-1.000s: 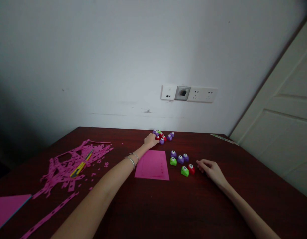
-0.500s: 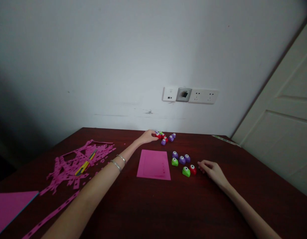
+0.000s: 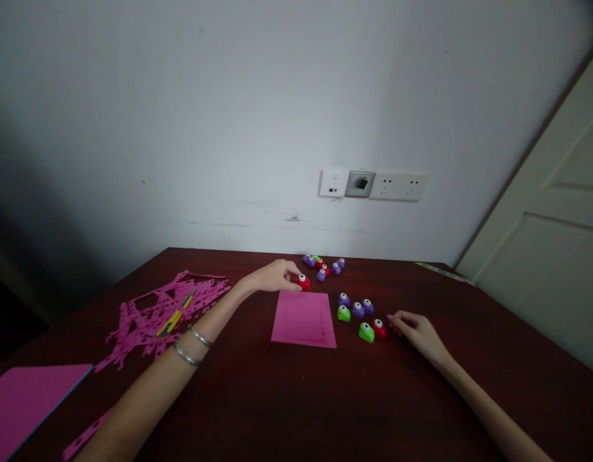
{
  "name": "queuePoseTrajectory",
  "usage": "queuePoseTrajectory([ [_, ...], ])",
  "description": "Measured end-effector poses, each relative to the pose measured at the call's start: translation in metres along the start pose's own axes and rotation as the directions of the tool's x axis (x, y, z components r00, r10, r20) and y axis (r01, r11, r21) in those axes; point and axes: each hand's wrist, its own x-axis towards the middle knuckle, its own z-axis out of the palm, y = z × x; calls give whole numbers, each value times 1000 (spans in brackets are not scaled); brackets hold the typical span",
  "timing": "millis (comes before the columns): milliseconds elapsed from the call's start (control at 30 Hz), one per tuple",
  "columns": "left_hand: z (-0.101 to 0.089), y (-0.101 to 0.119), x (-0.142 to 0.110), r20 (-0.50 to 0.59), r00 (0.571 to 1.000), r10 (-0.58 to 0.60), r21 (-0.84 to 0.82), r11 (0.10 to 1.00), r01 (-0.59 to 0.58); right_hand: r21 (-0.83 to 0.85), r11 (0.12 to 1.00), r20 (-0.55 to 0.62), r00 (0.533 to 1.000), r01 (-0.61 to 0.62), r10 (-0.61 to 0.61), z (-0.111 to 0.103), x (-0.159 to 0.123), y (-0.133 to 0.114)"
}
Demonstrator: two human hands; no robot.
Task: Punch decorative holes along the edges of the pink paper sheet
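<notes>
My left hand (image 3: 272,277) pinches a red craft punch (image 3: 304,282) with a white-and-black round top, just past the far edge of a pink paper sheet (image 3: 303,319). Faint marks run along the sheet's right side. On the table to the right rests my right hand (image 3: 419,332), fingers loosely curled together with nothing visible in them. Close by its fingertips stand another red punch (image 3: 379,329) and a green punch (image 3: 366,332). A second green punch (image 3: 343,313) and several purple punches (image 3: 357,310) are grouped beside the sheet.
More punches (image 3: 321,274) cluster at the back, near the wall. Punched pink scraps (image 3: 142,314) lie at left with a yellow utility knife (image 3: 176,314) on them. A pink pad (image 3: 36,391) is at front left, a ruler-like strip (image 3: 443,273) at back right.
My left hand has drawn the red punch away from the back cluster, toward me and the sheet's far edge. My right hand stays beside the near punches. The view has shifted slightly.
</notes>
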Motion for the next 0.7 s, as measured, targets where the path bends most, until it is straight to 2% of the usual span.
queuePoseTrajectory([
  [233, 20, -1, -11, 86, 995, 56, 45, 997, -60, -31, 999, -18, 1000, 10, -10, -1, -5, -4],
  [333, 22, 3, -13, 108, 994, 33, 67, 997, -41, -87, 993, -91, 992, 83, -91, -2, -9, -14],
  [433, 20, 8, -16, 134, 990, 39, 65, 997, -48, -174, 955, -130, 956, 240, -264, 4, -17, -42],
  [533, 20, 12, -18, 147, 987, 61, 48, 996, -69, -161, 926, -114, 926, 341, -360, 22, -27, -83],
  [633, 22, 16, -20, 154, 984, 93, 39, 994, -100, -125, 900, -22, 906, 418, -423, 46, -36, -121],
  [700, 24, 19, -21, 159, 982, 99, 52, 993, -108, -112, 881, 27, 888, 459, -459, 61, -38, -136],
])
